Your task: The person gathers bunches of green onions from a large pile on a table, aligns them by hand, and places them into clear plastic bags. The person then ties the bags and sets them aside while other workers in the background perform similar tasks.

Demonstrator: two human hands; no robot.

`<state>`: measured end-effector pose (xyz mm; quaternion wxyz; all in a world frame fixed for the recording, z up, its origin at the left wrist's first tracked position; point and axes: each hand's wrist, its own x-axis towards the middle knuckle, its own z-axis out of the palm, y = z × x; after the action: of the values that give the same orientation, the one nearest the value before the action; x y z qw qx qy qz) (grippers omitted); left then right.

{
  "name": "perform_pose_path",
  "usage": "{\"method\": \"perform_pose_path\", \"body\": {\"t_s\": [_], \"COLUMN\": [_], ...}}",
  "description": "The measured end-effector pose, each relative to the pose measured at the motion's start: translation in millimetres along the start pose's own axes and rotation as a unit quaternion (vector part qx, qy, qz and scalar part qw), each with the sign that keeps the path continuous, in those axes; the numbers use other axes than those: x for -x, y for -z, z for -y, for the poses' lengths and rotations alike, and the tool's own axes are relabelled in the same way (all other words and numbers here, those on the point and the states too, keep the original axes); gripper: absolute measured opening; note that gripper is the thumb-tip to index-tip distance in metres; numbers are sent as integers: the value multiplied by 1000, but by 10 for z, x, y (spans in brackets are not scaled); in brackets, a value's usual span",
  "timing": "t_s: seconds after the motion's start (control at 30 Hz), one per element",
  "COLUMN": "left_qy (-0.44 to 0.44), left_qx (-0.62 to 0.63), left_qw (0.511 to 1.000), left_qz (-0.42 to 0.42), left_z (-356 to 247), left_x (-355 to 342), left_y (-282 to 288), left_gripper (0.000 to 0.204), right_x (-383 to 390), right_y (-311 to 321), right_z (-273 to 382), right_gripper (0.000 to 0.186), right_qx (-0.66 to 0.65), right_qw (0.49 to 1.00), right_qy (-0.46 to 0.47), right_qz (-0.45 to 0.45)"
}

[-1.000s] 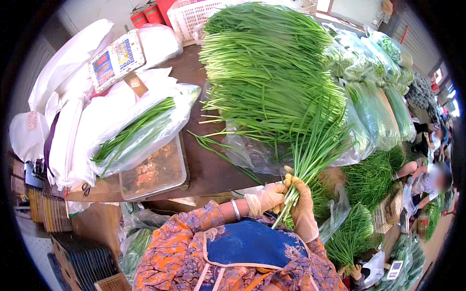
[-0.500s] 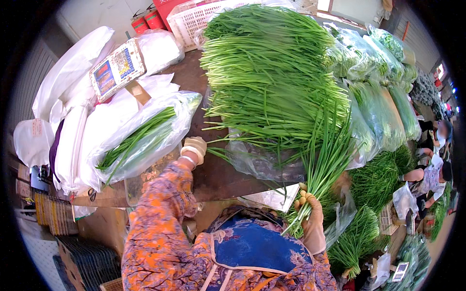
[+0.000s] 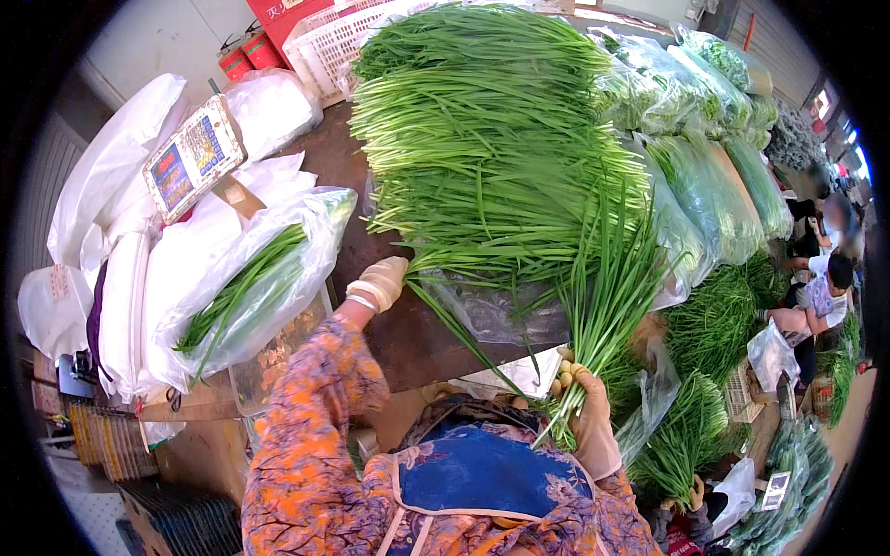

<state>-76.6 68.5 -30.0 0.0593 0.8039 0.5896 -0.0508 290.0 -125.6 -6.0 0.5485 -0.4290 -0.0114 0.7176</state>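
A large pile of garlic chives (image 3: 491, 139) lies across the table in front of me, pale stems mostly toward the left. My right hand (image 3: 590, 408), in a pale glove with yellowish fingertips, is closed round the stem ends of a loose bunch of chives (image 3: 607, 310); its leaves fan up over the pile's near right corner. My left hand (image 3: 382, 281), also gloved, has its fingers closed on a few chives at the pile's near left corner. Several long leaves trail from there down toward the table's front edge. Clear plastic film (image 3: 505, 315) shows under the pile.
Left on the brown table (image 3: 417, 347) are white plastic bags (image 3: 120, 315), a scale display (image 3: 195, 157) and a clear bag of chives (image 3: 250, 287). Bagged greens (image 3: 714, 199) are stacked at right. More chives (image 3: 681, 435) lie beyond my right arm, where another person's hands (image 3: 695, 493) grip a bunch.
My left hand has moved right and slightly forward to the pile's corner and closed on some chives. My right hand still holds its bunch. The view has shifted slightly.
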Motion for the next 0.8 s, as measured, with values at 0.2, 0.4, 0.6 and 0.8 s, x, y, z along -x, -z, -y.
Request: {"method": "perform_pose_path", "body": {"t_s": [0.2, 0.4, 0.6, 0.8], "left_qy": [-69, 6, -53, 108], "left_qx": [6, 279, 657, 734], "left_qw": [988, 851, 719, 641], "left_qz": [-138, -444, -220, 199], "left_z": [-161, -95, -661, -1568], "left_x": [485, 1065, 266, 348], "left_y": [1554, 3578, 2885, 873], "left_gripper": [18, 24, 22, 22], "right_x": [-35, -62, -110, -25], "right_y": [-8, -59, -14, -1], "right_z": [152, 254, 190, 256], "right_gripper": [37, 40, 37, 34], "right_qx": [10, -25, -13, -30], "right_qw": [999, 993, 996, 998], "right_qy": [-5, -6, -11, 32], "right_qz": [37, 111, 87, 45]}}
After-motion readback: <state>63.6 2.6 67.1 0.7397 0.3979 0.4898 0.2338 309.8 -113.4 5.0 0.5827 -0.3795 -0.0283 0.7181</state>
